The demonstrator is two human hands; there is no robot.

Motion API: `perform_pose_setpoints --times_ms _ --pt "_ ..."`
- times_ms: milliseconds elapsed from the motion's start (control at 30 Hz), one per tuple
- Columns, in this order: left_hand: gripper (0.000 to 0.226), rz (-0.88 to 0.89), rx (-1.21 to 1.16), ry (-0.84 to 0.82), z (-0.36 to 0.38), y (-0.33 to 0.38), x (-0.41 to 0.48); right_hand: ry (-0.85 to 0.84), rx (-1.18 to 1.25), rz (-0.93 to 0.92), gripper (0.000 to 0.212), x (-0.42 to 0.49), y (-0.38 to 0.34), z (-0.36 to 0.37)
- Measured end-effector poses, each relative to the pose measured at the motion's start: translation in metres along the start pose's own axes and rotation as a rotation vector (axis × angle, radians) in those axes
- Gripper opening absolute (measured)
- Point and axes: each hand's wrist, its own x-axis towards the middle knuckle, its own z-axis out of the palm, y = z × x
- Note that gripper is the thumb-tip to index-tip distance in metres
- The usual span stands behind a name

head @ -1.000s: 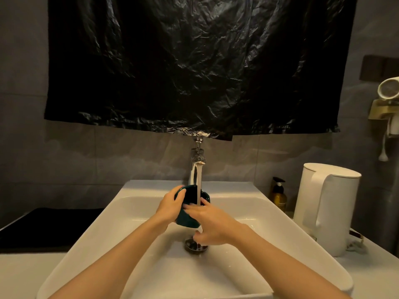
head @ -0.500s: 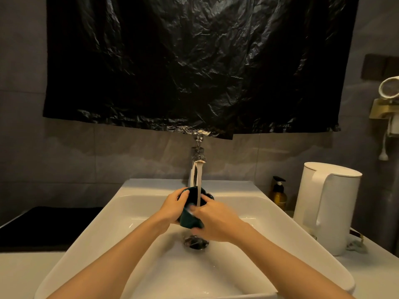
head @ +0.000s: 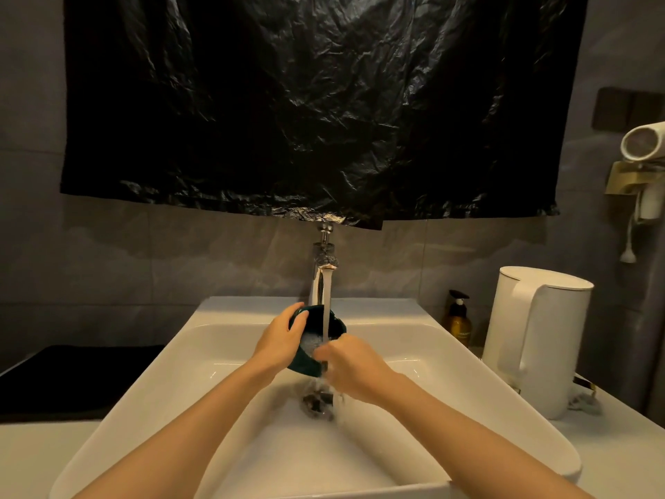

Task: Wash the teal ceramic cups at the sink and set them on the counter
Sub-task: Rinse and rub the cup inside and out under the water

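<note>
One teal cup [head: 315,340] tilts under the tap [head: 324,261] stream, toward the sink [head: 223,318] back edge, wrapped by the left hand [head: 279,342]. The right hand [head: 354,369] blurs at its rim, so I cannot tell its grip. Wet glazed ceramic is likely rigid, slippery and chippable; best held round the wall.

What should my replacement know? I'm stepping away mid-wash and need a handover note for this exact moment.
Left hand grips the teal cup, tilted, mouth toward you, over the sink.
Right hand is at the cup's rim in the stream; its fingers are blurred and the grip is unclear.
The faucet runs into the cup; water froths inside.
Done: no cup stands on the visible counter.
Left: finish rinsing, then set this cup on the counter. Only one cup shows.
</note>
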Motion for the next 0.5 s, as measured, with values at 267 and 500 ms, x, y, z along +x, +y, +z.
perform_pose_setpoints --times_ms 267,500 --pt "0.041 0.045 0.033 0.036 -0.002 0.005 -0.001 -0.022 -0.159 -0.056 0.032 -0.002 0.015 -0.002" --pt "0.041 0.063 0.098 -0.011 -0.003 0.004 -0.004 -0.068 0.057 -0.029 0.028 -0.006 0.010 0.000"
